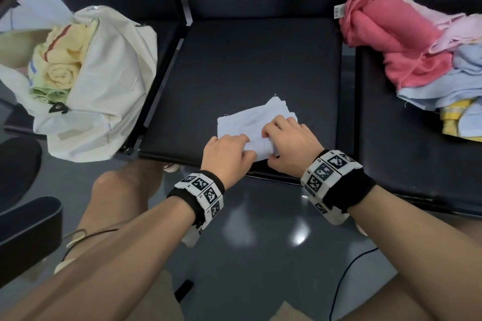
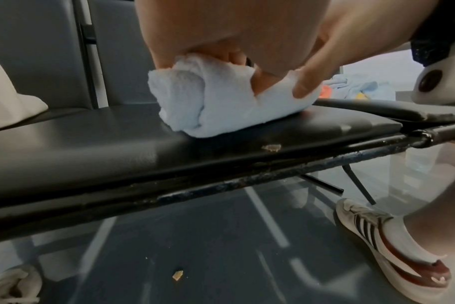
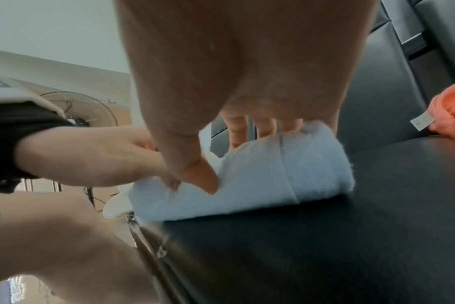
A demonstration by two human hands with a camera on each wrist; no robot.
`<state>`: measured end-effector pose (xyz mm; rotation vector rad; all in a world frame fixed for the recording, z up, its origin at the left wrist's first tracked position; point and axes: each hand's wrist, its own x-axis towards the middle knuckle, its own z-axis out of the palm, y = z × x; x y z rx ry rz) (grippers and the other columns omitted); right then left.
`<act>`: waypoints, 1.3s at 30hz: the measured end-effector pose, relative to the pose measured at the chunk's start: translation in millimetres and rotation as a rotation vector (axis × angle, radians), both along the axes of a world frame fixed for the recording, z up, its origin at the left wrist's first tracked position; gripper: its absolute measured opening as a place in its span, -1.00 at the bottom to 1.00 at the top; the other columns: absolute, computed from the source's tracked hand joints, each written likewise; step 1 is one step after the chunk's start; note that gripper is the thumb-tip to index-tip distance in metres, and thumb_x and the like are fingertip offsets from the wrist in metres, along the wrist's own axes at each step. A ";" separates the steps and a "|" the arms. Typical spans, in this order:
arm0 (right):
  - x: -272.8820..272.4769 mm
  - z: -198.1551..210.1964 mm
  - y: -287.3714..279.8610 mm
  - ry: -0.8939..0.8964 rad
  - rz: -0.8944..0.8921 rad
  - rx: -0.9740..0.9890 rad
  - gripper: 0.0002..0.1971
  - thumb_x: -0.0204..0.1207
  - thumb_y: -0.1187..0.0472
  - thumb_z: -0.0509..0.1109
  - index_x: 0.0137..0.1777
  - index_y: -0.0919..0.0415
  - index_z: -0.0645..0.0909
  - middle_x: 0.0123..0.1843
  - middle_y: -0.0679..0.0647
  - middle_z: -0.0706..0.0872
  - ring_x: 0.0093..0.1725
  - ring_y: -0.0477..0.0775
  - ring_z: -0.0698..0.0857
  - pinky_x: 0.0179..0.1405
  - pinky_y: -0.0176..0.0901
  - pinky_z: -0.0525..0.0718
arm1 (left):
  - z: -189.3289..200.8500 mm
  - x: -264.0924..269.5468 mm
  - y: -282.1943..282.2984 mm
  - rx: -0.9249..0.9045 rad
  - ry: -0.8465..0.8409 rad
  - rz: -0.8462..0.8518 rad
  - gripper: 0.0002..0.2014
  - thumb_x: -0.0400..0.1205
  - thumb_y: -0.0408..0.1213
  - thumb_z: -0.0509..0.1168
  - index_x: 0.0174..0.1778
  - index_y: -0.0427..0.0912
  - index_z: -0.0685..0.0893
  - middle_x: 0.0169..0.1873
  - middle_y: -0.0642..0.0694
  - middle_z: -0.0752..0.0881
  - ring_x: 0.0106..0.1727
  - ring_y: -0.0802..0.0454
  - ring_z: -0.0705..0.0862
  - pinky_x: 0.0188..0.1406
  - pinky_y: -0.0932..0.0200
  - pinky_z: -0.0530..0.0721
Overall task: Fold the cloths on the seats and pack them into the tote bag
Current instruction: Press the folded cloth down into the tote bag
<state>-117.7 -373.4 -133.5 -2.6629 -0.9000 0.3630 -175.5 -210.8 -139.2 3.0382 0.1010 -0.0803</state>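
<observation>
A white cloth [image 1: 247, 122] lies partly rolled near the front edge of the middle black seat [image 1: 247, 60]. My left hand [image 1: 229, 151] grips the roll's left end, fingers curled over it. My right hand [image 1: 287, 143] grips the right part, thumb pressed into the near side. In the left wrist view the white cloth [image 2: 221, 102] shows as a thick roll resting on the seat. The right wrist view has the cloth [image 3: 273, 174] under my fingers. The cream tote bag [image 1: 109, 91] sits open on the left seat, with yellow and green rolled cloths [image 1: 60, 60] inside.
A pile of unfolded cloths, red [image 1: 391, 41], pink, light blue [image 1: 456, 81] and yellow, lies on the right seat. The seat's metal front rail [image 2: 221, 181] runs below the cloth. My knees and a shoe [image 2: 390, 246] are on the glossy grey floor. A black cable [image 1: 347, 273] trails there.
</observation>
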 end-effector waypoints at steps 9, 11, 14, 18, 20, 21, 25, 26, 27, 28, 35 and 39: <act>5.9 2.2 2.9 0.021 -0.025 -0.062 -0.63 0.58 0.02 0.15 0.27 0.05 0.65 0.17 0.00 0.59 0.26 0.10 0.46 0.33 0.05 0.35 | -10.2 -15.6 4.0 -0.047 -0.237 -0.114 -0.61 0.36 -0.11 0.43 0.08 -0.12 0.60 0.04 -0.04 0.59 0.07 -0.08 0.53 0.05 -0.01 0.46; 4.9 1.8 4.0 0.026 -0.035 -0.077 -0.63 0.57 0.02 0.13 0.19 0.08 0.68 0.08 0.02 0.62 0.19 0.10 0.48 0.29 0.04 0.37 | -13.2 -15.3 5.4 -0.021 -0.181 -0.144 -0.57 0.31 -0.15 0.46 0.09 -0.12 0.62 0.02 -0.01 0.62 0.08 -0.10 0.56 0.08 -0.02 0.45; 2.8 0.5 3.6 0.016 -0.061 -0.029 -0.67 0.53 0.02 0.19 0.20 0.09 0.61 0.10 0.02 0.65 0.17 0.12 0.50 0.26 0.04 0.39 | -16.5 -12.6 6.1 -0.023 -0.154 -0.148 -0.68 0.34 -0.13 0.40 -0.01 -0.10 0.67 -0.11 0.05 0.68 0.03 -0.09 0.61 0.10 0.03 0.35; 2.9 3.1 1.0 -0.049 -0.067 0.114 -0.71 0.42 0.07 0.31 0.13 0.07 0.51 0.12 -0.04 0.57 0.18 0.11 0.47 0.25 0.04 0.42 | -11.2 -6.0 1.6 -0.012 -0.056 -0.073 -0.68 0.48 0.02 0.15 -0.07 -0.06 0.71 -0.15 0.07 0.75 0.01 -0.03 0.63 0.13 0.05 0.33; 3.7 5.7 -1.1 -0.050 -0.023 0.093 -0.67 0.36 0.03 0.38 0.13 0.05 0.55 0.15 -0.06 0.54 0.20 0.09 0.45 0.28 0.04 0.42 | -6.8 -2.1 0.6 0.004 0.020 -0.031 -0.65 0.50 0.05 0.05 -0.12 -0.05 0.67 -0.14 0.04 0.76 0.01 -0.03 0.64 0.16 0.04 0.37; 3.6 6.3 -2.0 -0.046 -0.003 0.069 -0.63 0.34 0.02 0.40 0.16 0.04 0.56 0.16 -0.07 0.53 0.21 0.09 0.44 0.29 0.04 0.41 | -5.3 -0.4 0.6 -0.003 0.040 -0.014 -0.66 0.49 0.04 0.02 -0.17 -0.05 0.63 -0.15 0.03 0.76 0.00 -0.05 0.64 0.15 0.03 0.39; 3.2 4.6 -2.9 -0.040 0.016 -0.009 -0.58 0.40 0.09 0.39 0.29 0.00 0.54 0.23 -0.06 0.53 0.29 0.11 0.45 0.31 0.03 0.39 | -2.6 2.3 1.3 -0.036 0.018 -0.006 -0.71 0.49 0.02 0.10 -0.09 -0.06 0.61 -0.09 0.02 0.71 0.05 -0.07 0.63 0.16 0.01 0.43; 3.5 5.0 -2.7 -0.038 0.006 -0.015 -0.59 0.43 0.09 0.36 0.31 0.00 0.54 0.24 -0.05 0.54 0.30 0.11 0.45 0.32 0.03 0.39 | -3.9 0.2 1.9 -0.048 -0.026 -0.020 -0.70 0.49 -0.01 0.20 0.03 -0.07 0.62 0.00 0.01 0.68 0.09 -0.07 0.61 0.14 0.00 0.42; 4.2 5.3 -2.2 -0.032 -0.006 -0.019 -0.60 0.46 0.08 0.33 0.32 0.00 0.54 0.25 -0.05 0.55 0.31 0.11 0.45 0.32 0.03 0.38 | -5.4 -3.4 2.5 -0.058 -0.085 -0.039 -0.64 0.46 -0.04 0.30 0.13 -0.08 0.61 0.08 -0.02 0.65 0.12 -0.08 0.59 0.12 -0.02 0.43; 4.9 5.6 -1.8 -0.025 -0.016 -0.023 -0.60 0.48 0.07 0.30 0.34 0.00 0.53 0.26 -0.04 0.56 0.31 0.11 0.45 0.33 0.03 0.38 | -7.7 -7.1 3.2 -0.058 -0.142 -0.059 -0.57 0.40 -0.07 0.36 0.18 -0.10 0.58 0.14 -0.05 0.62 0.14 -0.10 0.57 0.10 -0.04 0.45; 0.5 4.2 0.5 -0.023 -0.041 -0.021 -0.63 0.51 0.00 0.25 0.26 0.07 0.63 0.22 0.02 0.55 0.23 0.13 0.48 0.27 0.04 0.41 | -10.4 -11.1 7.6 0.014 -0.137 -0.116 -0.57 0.33 -0.10 0.40 0.11 -0.15 0.65 0.00 -0.03 0.69 0.08 -0.11 0.63 0.20 -0.06 0.38; -1.6 3.5 0.9 -0.179 -0.076 0.131 -0.65 0.34 0.13 0.40 0.15 0.09 0.61 0.12 0.04 0.56 0.10 0.15 0.51 0.08 0.02 0.46 | 1.3 -0.5 6.2 0.033 -0.008 -0.068 -0.55 0.44 0.08 0.18 0.16 -0.03 0.67 -0.02 0.08 0.71 0.10 0.00 0.60 0.27 0.00 0.29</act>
